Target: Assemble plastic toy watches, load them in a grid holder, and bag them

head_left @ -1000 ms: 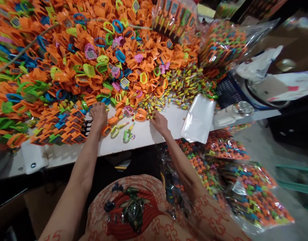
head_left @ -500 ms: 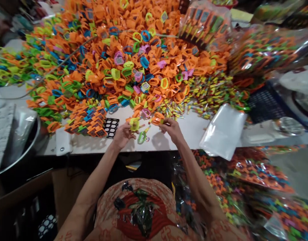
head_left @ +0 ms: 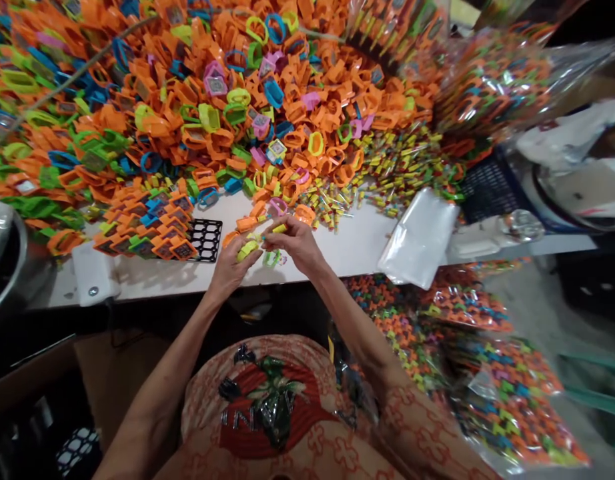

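Observation:
My left hand [head_left: 230, 265] is closed round a yellow plastic toy watch [head_left: 248, 249], just above the table's front edge. Close beside it, my right hand [head_left: 300, 245] pinches a small yellow stick [head_left: 278, 229], its fingertips close to the watch. Whether stick and watch touch, I cannot tell. Below the fingers lies a green plastic piece [head_left: 271, 259], partly covered by the right hand. Orange toy watches [head_left: 246, 224] and a pink one [head_left: 278, 206] lie just beyond the hands.
A large heap of mostly orange toy watches [head_left: 287, 143] covers the back. Small yellow sticks [head_left: 402, 160] lie to its right. At left, stacked watches [head_left: 147, 223] stand by a black grid tray [head_left: 206, 240] and a white box [head_left: 95, 273]. Clear bags [head_left: 420, 237] overhang the front edge.
My hands have come together. The right hand has left the orange watch and now pinches a small yellow stick beside the yellow watch. The view has shifted.

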Available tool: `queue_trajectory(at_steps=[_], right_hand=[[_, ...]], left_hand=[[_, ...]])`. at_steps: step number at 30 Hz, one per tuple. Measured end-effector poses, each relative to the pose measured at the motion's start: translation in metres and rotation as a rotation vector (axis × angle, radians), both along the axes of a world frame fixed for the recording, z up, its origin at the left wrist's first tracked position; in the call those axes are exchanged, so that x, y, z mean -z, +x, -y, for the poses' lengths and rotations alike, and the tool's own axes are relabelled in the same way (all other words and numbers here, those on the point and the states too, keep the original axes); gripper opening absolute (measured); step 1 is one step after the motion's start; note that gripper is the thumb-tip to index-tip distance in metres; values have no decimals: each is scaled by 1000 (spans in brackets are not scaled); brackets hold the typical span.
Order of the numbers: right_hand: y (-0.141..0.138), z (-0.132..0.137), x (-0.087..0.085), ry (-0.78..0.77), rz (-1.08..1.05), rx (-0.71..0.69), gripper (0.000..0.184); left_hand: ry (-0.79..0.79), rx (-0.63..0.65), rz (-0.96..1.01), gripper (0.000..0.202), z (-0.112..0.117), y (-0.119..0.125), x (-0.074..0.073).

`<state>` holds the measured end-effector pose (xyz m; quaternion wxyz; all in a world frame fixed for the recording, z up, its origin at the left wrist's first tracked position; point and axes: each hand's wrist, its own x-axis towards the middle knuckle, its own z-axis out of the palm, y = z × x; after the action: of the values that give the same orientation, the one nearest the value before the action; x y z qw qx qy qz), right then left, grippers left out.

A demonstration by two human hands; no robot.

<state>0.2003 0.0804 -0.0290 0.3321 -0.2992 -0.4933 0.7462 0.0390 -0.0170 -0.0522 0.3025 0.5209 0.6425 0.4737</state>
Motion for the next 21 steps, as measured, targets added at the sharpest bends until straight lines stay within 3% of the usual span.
queue_trajectory(at_steps=[4,9,13,17,19,21], right_hand=[[-3,3,-1,101,55,-56,37],[1,5,7,122,132,-183,38],[3,2,11,237,174,-252,35],[10,-7,13,370,236,-372,30],[13,-11,14,328,239,-292,29],[12,-12,13,265,216,-127,29]], left_hand=[[29,5,11,40,0,0,-1],[8,-22,110,40,2,0,5],[95,-64,-25,37,3,0,9],[218,-1,-168,31,3,-2,13],[241,-3,-194,30,3,-4,15],[242,-15,-204,28,3,-4,16]])
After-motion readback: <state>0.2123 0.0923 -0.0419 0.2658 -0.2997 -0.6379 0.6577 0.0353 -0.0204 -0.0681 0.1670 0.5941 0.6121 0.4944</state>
